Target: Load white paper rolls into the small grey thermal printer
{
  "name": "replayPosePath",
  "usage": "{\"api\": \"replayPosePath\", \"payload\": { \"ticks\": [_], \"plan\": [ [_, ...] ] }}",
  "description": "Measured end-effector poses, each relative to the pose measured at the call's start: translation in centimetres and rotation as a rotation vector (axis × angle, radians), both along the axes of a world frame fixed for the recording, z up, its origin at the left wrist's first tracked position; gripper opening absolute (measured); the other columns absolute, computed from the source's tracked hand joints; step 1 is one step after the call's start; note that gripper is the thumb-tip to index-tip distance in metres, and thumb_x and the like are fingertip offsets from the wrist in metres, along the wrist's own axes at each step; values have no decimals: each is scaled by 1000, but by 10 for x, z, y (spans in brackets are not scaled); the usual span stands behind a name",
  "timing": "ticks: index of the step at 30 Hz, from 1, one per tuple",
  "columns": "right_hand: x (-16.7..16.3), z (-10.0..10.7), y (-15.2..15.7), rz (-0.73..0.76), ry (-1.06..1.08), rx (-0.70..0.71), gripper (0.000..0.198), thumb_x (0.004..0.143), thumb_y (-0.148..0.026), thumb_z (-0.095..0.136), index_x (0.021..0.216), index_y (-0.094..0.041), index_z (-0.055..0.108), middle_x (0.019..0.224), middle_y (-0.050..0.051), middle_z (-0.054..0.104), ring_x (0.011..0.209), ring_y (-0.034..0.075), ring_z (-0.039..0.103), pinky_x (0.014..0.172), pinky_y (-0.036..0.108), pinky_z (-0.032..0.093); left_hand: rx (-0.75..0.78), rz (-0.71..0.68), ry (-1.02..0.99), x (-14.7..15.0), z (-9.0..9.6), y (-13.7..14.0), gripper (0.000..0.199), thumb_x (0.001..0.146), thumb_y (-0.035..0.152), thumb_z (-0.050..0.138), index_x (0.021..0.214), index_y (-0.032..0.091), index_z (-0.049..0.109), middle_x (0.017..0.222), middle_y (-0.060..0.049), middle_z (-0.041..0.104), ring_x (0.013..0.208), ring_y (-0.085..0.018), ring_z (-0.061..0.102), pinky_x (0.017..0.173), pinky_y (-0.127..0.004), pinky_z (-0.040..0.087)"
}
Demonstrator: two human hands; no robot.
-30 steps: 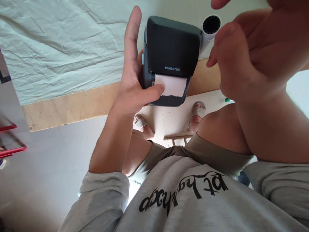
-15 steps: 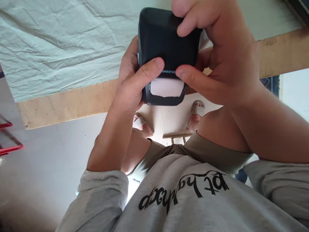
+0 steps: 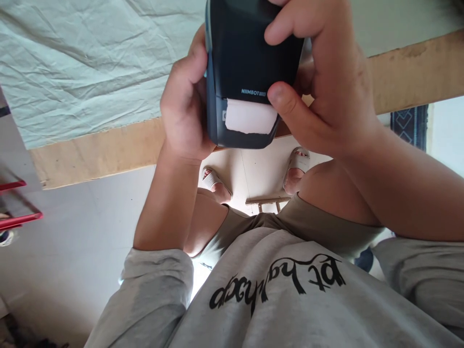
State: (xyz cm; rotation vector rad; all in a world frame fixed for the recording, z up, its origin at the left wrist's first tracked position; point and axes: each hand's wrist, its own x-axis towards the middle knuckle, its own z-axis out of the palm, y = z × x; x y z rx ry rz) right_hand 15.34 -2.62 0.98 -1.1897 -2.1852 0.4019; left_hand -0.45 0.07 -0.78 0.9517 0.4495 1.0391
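A black label printer point(image 3: 250, 58) with "NIIMBOT" lettering is held up in front of me at the top of the view, its far end cut off by the edge. White label paper point(image 3: 251, 116) pokes out of the slot at its near end. My left hand point(image 3: 186, 101) grips the printer's left side, with part of its fingers hidden behind the body. Wrapped about the right side is my right hand point(image 3: 319, 72): the thumb presses beside the lettering, and a bent finger lies on the top face. Its other fingers are partly hidden behind the printer.
Behind the printer lies a bed-like surface with a crumpled pale green sheet point(image 3: 90, 67) and a wooden edge board point(image 3: 105, 154). Red-edged shelves point(image 3: 21, 220) stand at the left. A dark patterned cloth point(image 3: 409, 125) shows at the right. My slippered feet are on the pale floor below.
My left thumb has left the printer's top face and moved to its left side, uncovering the whole lettering. The printer has shifted slightly up in view and turned, showing more of its left side.
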Motion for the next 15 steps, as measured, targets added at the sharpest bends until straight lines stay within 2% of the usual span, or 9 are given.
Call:
{"api": "replayPosePath", "payload": {
  "ticks": [2, 5, 8, 13, 15],
  "plan": [
    [-1, 1, 1, -20, -39, -28, 40, 76, -33, 22, 109, -12, 31, 117, 0, 29, 117, -3, 29, 104, 9, 31, -60, 20, 45, 1, 3, 0, 28, 78, 22, 18, 73, 17, 44, 78, -4, 47, 85, -15, 49, 71, -27, 42],
    [-1, 3, 1, -28, -76, -25, 41, 77, -34, 20, 110, -12, 30, 117, -1, 28, 119, -5, 26, 105, 5, 29, -111, 115, 137, 3, 7, 0, 23, 74, 13, 15, 59, 15, 32, 62, -3, 31, 64, -8, 44, 63, -20, 40],
    [-1, 2, 1, -1, -90, -2, 43, 76, -33, 23, 112, -11, 29, 117, -1, 28, 119, -6, 24, 106, 3, 26, -117, 168, 180, 7, 9, -1, 21, 72, 10, 15, 60, 15, 32, 63, -4, 23, 60, -7, 38, 62, -19, 39],
    [1, 0, 0, 26, -83, -34, 49, 74, -36, 26, 116, -11, 25, 116, -1, 28, 117, -5, 26, 110, 4, 26, -85, 160, 25, 6, 7, -2, 21, 70, 6, 20, 58, 14, 36, 62, -3, 16, 55, -6, 28, 55, -18, 31],
    [0, 0, 0, 16, -58, -43, 51, 74, -37, 24, 118, -10, 23, 117, -1, 28, 117, -6, 28, 109, 3, 27, -66, 182, 26, 3, 7, -2, 22, 69, 5, 20, 56, 14, 35, 61, -3, 15, 53, -5, 27, 53, -18, 29]
  ]
}}
